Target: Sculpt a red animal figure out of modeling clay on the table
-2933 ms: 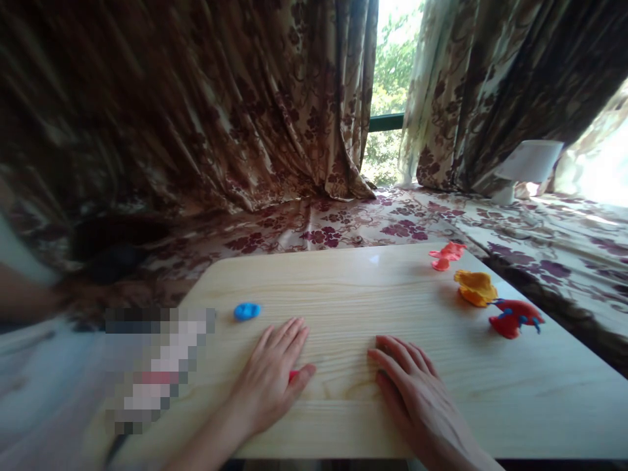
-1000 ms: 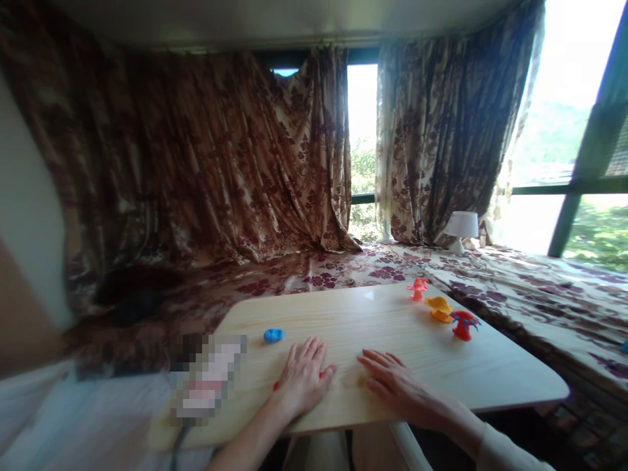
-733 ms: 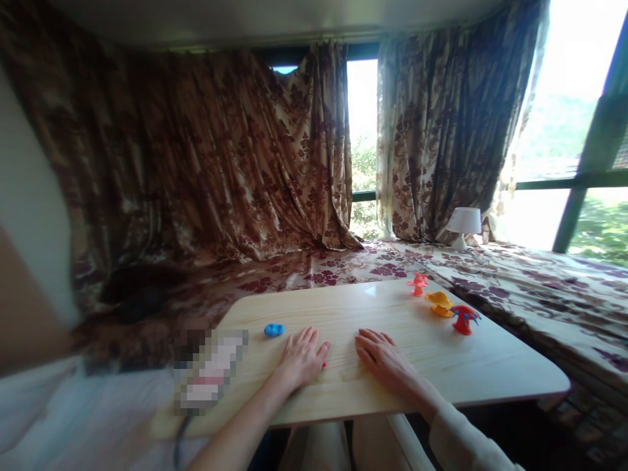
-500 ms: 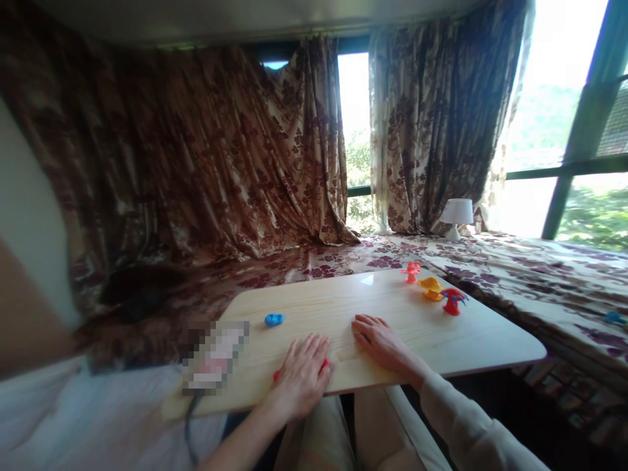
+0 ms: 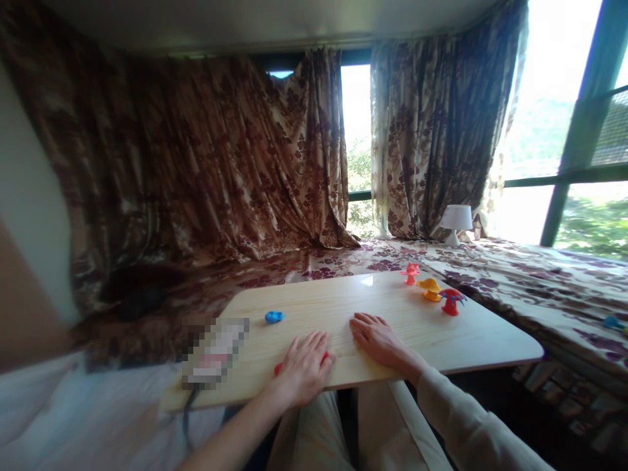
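Note:
My left hand (image 5: pixel 303 366) lies flat, fingers apart, on a light wooden table (image 5: pixel 481 340) near its front edge. It covers a small red piece (image 5: pixel 277 369) that peeks out at both sides of the palm. My right hand (image 5: pixel 380 339) rests flat beside it, fingers spread, holding nothing. A blue lump (image 5: pixel 273 317) lies on the table to the left of my hands. At the far right corner stand three small clay-like figures: a coral one (image 5: pixel 410 272), an orange one (image 5: pixel 430 288) and a red one with blue bits (image 5: pixel 450 301).
A pixelated object (image 5: pixel 216 352) lies on the table's left end. Brown flowered curtains (image 5: pixel 206 157) hang behind, over a flowered cloth (image 5: pixel 490 261). A small white lamp (image 5: pixel 455 222) stands by the window. My legs (image 5: pixel 343 432) are under the table's front edge.
The view has risen and pulled back from the table since the first frame. My left hand slid toward the front edge over the red piece. My right hand stays flat.

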The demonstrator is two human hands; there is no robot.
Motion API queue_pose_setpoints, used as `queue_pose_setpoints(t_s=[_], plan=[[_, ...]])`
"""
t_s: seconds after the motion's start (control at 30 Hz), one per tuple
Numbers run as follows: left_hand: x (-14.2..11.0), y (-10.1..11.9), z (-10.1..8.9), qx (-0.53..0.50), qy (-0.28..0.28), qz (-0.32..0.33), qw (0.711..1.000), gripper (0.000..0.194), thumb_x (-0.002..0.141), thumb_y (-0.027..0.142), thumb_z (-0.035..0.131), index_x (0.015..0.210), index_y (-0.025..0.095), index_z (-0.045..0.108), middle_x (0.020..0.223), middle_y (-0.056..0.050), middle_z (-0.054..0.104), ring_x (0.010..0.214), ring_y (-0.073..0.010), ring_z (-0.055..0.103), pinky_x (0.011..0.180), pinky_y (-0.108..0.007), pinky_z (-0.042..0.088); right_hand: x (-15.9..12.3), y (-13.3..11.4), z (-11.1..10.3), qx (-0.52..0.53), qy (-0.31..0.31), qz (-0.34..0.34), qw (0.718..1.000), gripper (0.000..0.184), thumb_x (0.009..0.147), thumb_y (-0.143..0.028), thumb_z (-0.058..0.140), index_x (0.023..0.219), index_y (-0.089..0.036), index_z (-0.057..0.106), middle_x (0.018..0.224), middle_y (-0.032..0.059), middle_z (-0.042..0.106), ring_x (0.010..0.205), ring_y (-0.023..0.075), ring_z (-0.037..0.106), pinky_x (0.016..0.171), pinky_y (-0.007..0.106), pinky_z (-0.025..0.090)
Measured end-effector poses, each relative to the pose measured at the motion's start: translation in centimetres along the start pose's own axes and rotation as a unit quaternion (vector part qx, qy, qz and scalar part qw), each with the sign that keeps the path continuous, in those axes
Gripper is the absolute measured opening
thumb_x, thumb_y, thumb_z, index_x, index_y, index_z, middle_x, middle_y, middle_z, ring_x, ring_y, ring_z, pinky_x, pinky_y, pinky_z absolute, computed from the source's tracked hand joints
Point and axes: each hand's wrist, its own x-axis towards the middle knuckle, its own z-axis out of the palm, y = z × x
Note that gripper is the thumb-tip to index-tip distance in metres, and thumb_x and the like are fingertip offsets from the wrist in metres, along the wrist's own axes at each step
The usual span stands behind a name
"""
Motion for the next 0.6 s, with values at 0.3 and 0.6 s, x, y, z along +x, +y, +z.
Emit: queue_pose_setpoints(t_s=[0.3, 0.6], plan=[[6.3, -3.1, -1.1, 0.007, -0.024, -0.032, 0.999, 0.054, 0.090, 0.042, 0.015, 0.133, 0.016, 0.035, 0.142, -0.011, 0.034, 0.132, -0.0225, 0.025, 0.106, -0.051, 0.017, 0.2, 0.0, 0.0, 0.002, -0.030, 0.015, 0.999, 0.032, 0.090, -0.030, 0.036, 0.117, -0.024, 0.052, 0.129, 0.0082, 0.049, 0.121, 0.0227, 0.040, 0.099, 0.041, 0.027], [-0.5, 0.2, -0.3, -0.015, -0.002, 0.054, 0.998, 0.054, 0.091, 0.043, 0.015, 0.137, 0.020, 0.028, 0.144, -0.004, 0.031, 0.133, -0.0180, 0.024, 0.110, -0.044, 0.014, 0.1, 0.0, 0.0, 0.001, -0.018, 0.013, 1.000, 0.031, 0.090, -0.030, 0.036, 0.115, -0.024, 0.053, 0.125, 0.0071, 0.052, 0.119, 0.0217, 0.042, 0.097, 0.038, 0.028]])
